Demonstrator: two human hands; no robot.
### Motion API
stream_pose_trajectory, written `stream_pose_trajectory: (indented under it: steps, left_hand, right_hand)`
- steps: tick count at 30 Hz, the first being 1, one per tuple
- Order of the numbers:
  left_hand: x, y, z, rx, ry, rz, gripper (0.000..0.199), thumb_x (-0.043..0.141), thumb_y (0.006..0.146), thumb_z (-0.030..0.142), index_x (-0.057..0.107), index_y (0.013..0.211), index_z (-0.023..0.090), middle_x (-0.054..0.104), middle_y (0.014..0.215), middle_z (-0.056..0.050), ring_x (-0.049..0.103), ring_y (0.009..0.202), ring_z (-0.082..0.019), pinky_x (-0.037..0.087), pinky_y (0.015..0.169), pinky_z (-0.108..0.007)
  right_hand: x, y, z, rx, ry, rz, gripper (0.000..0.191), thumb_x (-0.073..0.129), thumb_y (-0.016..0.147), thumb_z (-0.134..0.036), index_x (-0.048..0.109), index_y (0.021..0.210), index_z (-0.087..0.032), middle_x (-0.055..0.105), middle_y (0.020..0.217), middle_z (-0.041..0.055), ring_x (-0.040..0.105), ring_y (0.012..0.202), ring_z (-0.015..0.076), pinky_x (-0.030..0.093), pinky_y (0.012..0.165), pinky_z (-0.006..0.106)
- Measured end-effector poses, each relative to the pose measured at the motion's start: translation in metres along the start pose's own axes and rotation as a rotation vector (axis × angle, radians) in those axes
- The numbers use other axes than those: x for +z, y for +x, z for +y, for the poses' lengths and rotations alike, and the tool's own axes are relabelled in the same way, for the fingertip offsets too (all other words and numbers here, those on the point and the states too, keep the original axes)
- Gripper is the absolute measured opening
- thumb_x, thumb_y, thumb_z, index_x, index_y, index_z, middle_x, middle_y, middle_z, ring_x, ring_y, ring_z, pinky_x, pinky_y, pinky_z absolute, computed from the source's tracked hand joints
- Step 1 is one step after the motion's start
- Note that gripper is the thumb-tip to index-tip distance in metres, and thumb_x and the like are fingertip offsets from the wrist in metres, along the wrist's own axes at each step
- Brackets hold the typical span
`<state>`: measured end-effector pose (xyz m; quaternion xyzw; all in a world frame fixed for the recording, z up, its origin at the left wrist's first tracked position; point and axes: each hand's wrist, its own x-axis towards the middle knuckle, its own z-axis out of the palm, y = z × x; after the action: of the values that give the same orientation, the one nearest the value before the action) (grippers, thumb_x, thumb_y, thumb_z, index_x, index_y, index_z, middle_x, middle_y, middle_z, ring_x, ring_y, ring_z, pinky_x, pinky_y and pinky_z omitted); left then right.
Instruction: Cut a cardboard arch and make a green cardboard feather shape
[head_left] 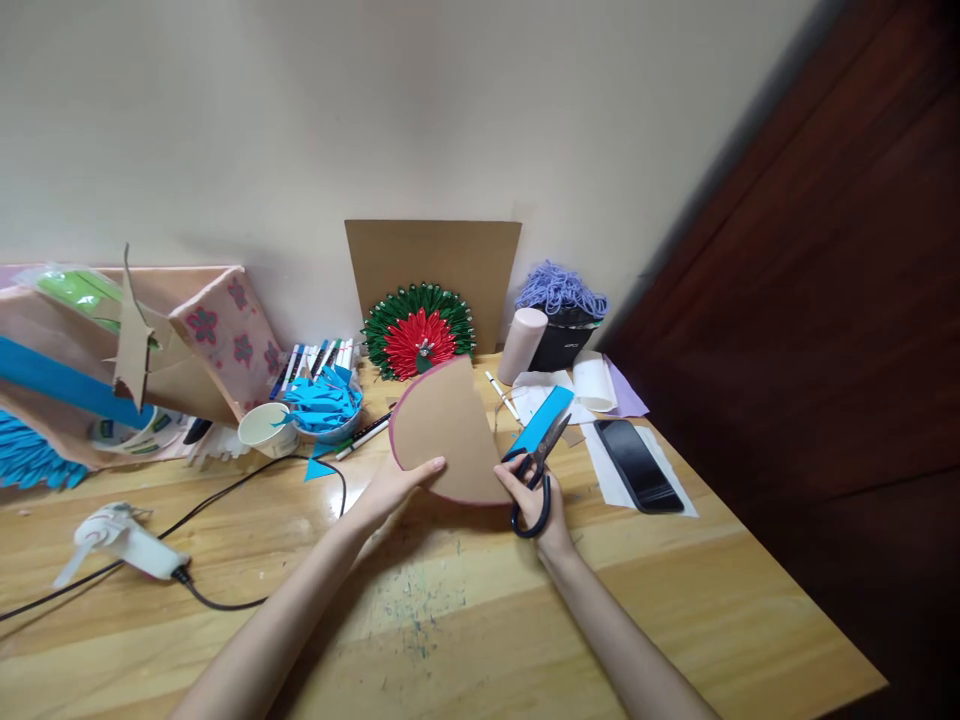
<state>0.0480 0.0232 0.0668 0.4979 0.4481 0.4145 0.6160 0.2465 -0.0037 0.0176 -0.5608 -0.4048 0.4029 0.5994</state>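
Observation:
A rounded piece of brown cardboard (448, 430) with a purple line along its curved edge is raised in front of me. My left hand (405, 482) grips it at the lower left, thumb on top and the other fingers hidden beneath. In my right hand (547, 515) are black-handled scissors (534, 495), their blades pointing up and away. The thumb and index finger of that hand are at the cardboard's lower right corner; whether they pinch it I cannot tell. A blue strip (544, 418) lies just behind the scissors.
Behind stand a red and green peacock craft (420, 335), a cardboard sheet (435, 240), a pink cylinder (523, 345) and purple yarn (561, 290). A phone (639, 468) lies right. Left are a bowl of blue scraps (324, 405), a paper cup (268, 430) and a corded glue gun (127, 540).

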Motion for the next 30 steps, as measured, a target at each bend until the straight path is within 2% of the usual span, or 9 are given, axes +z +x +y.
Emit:
stream_pose_trajectory:
  steps: [4,7,10,15,19,21,24,26,30]
  left_hand:
    - [-0.012,-0.002,0.002,-0.061,0.100,-0.193,0.068,0.075,0.063,0.029,0.047,0.125,0.018,0.056,0.126,-0.011,0.052,0.114,-0.026,0.042,0.097,-0.039]
    - [-0.017,-0.001,-0.004,-0.120,0.123,-0.301,0.071,0.076,0.061,0.027,0.046,0.125,0.018,0.058,0.124,-0.010,0.055,0.110,-0.025,0.044,0.094,-0.038]
    - [-0.018,0.001,-0.008,-0.156,0.128,-0.334,0.066,0.076,0.060,0.026,0.051,0.120,0.016,0.062,0.117,-0.010,0.058,0.105,-0.025,0.046,0.091,-0.037]
    - [-0.024,0.008,-0.006,-0.188,0.078,-0.293,0.049,0.074,0.062,0.034,0.062,0.106,0.013,0.068,0.103,-0.012,0.063,0.094,-0.026,0.049,0.081,-0.035]
    - [-0.022,0.013,-0.011,-0.186,0.070,-0.041,0.044,0.068,0.067,0.046,0.065,0.093,0.011,0.070,0.093,-0.012,0.065,0.083,-0.026,0.050,0.070,-0.032]
    - [-0.017,0.013,-0.017,-0.179,0.039,0.021,0.047,0.067,0.068,0.048,0.065,0.096,0.011,0.070,0.095,-0.012,0.065,0.084,-0.025,0.050,0.070,-0.032]
    - [-0.008,0.011,-0.023,-0.192,-0.051,-0.045,0.053,0.072,0.064,0.042,0.061,0.106,0.013,0.068,0.104,-0.013,0.064,0.091,-0.026,0.050,0.077,-0.035]
    - [-0.005,0.009,-0.024,-0.177,-0.076,-0.090,0.056,0.075,0.061,0.037,0.059,0.110,0.013,0.066,0.109,-0.013,0.062,0.097,-0.027,0.049,0.083,-0.037]
    - [-0.012,0.009,-0.015,-0.146,0.015,-0.062,0.061,0.075,0.061,0.034,0.055,0.114,0.014,0.063,0.115,-0.012,0.058,0.105,-0.028,0.045,0.091,-0.038]
  right_hand:
    - [-0.011,0.017,0.000,0.113,0.213,-0.024,0.033,0.076,0.060,-0.039,0.055,0.070,-0.016,0.070,0.075,0.0053,0.067,0.065,0.0186,0.053,0.064,0.031]
    - [-0.017,0.026,0.004,0.156,0.307,-0.007,0.037,0.081,0.052,-0.036,0.053,0.066,-0.016,0.067,0.064,0.0013,0.066,0.056,0.0168,0.054,0.058,0.030]
    - [-0.019,0.027,0.005,0.160,0.316,-0.030,0.038,0.083,0.048,-0.033,0.054,0.065,-0.016,0.064,0.056,-0.0017,0.062,0.049,0.0138,0.053,0.053,0.027]
    - [-0.016,0.024,0.003,0.180,0.309,-0.074,0.042,0.084,0.045,-0.028,0.049,0.066,-0.017,0.063,0.052,-0.0031,0.062,0.048,0.0140,0.053,0.049,0.024]
    - [-0.010,0.021,0.006,0.180,0.321,-0.076,0.048,0.085,0.044,-0.030,0.044,0.067,-0.019,0.064,0.049,-0.0026,0.064,0.046,0.0166,0.054,0.047,0.025]
    - [-0.008,0.020,0.010,0.168,0.350,-0.036,0.049,0.085,0.044,-0.030,0.043,0.068,-0.019,0.064,0.049,-0.0026,0.065,0.046,0.0167,0.055,0.047,0.024]
    - [-0.008,0.020,0.016,0.153,0.388,0.048,0.048,0.084,0.046,-0.029,0.044,0.069,-0.019,0.066,0.053,-0.0017,0.067,0.050,0.0171,0.056,0.050,0.024]
    - [-0.009,0.021,0.017,0.151,0.377,0.054,0.046,0.084,0.047,-0.028,0.045,0.069,-0.019,0.067,0.056,-0.0006,0.068,0.053,0.0181,0.057,0.051,0.025]
    - [-0.016,0.027,0.013,0.104,0.276,0.040,0.043,0.083,0.048,-0.031,0.048,0.071,-0.017,0.065,0.056,-0.0015,0.067,0.052,0.0185,0.056,0.049,0.026]
